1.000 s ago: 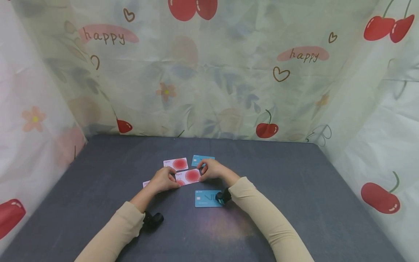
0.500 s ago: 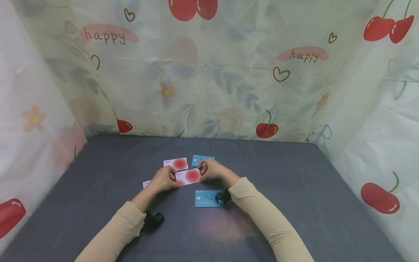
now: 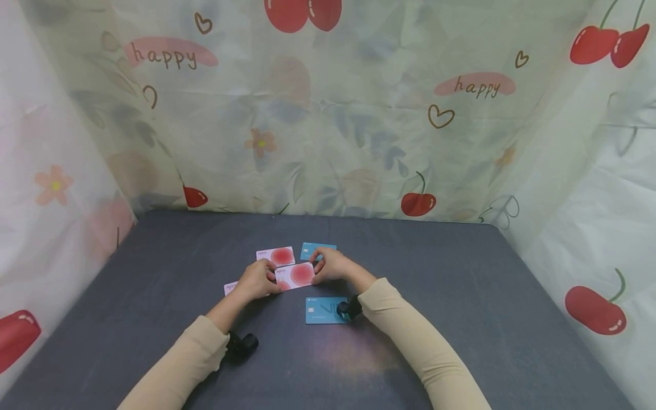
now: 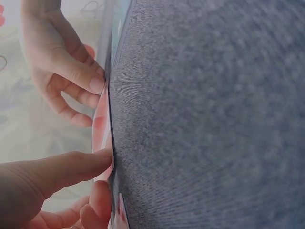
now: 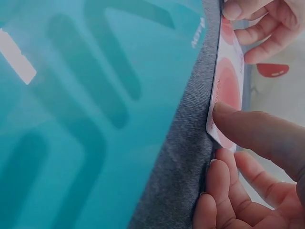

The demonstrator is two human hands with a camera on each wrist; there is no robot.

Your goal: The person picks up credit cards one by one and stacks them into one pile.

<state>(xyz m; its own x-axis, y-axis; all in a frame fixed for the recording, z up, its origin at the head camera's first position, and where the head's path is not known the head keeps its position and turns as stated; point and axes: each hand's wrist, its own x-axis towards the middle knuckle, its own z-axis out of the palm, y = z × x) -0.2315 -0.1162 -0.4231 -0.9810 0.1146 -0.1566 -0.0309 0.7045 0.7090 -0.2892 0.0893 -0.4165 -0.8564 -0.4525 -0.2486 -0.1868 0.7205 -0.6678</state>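
Observation:
In the head view a pink-and-white card (image 3: pixel 294 276) with red circles lies on the dark table between the two hands. The left hand (image 3: pixel 255 280) grips its left end; in the left wrist view the thumb lies over the card's corner with curled fingers at the edge. At the other end, the right hand (image 3: pixel 332 265) holds the card's edge, its thumb (image 5: pixel 228 119) on the printed face in the right wrist view. Another pink card (image 3: pixel 277 255) lies just behind. A third pink card (image 3: pixel 230 288) shows partly from under the left hand.
Behind the right hand lies a blue card (image 3: pixel 311 248), partly covered. Nearer the person is a second blue card (image 3: pixel 320 311), overlapped by the right wrist camera (image 3: pixel 349 308). A printed curtain (image 3: pixel 328 142) surrounds the grey table (image 3: pixel 435 273) at the back and sides.

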